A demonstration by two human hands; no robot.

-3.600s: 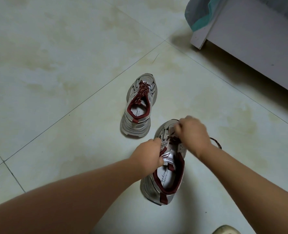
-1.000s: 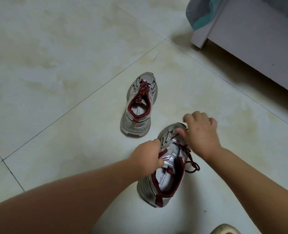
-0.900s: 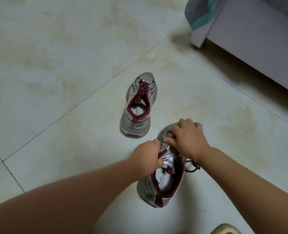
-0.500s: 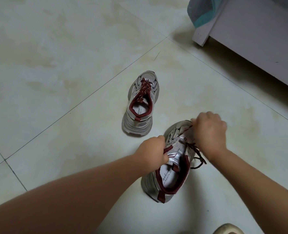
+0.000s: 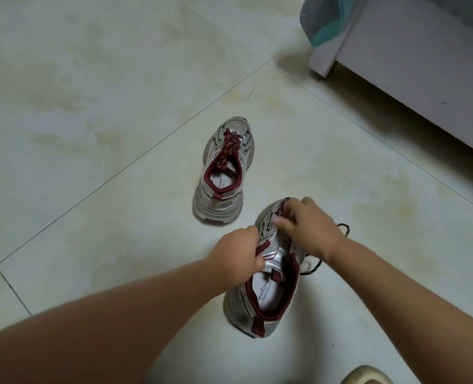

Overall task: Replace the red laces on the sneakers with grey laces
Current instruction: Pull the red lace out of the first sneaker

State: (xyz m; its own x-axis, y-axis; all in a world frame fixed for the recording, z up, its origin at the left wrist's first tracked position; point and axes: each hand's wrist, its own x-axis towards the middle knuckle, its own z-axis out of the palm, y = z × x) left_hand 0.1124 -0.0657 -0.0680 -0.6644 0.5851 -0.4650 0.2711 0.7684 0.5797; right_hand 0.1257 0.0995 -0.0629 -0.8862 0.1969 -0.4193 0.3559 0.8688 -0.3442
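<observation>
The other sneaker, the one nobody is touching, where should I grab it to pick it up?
Grab the far sneaker at its heel collar, reaching from the near side. It stands upright with its heel toward you and its mouth open upward, so fingers can hook inside the red-lined rim. Its red lace is still threaded, so avoid pulling there.

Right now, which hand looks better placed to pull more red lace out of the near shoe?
Probably the right hand: it's over the near sneaker's eyelets beside the loosened red lace. The left hand grips the tongue.
</observation>
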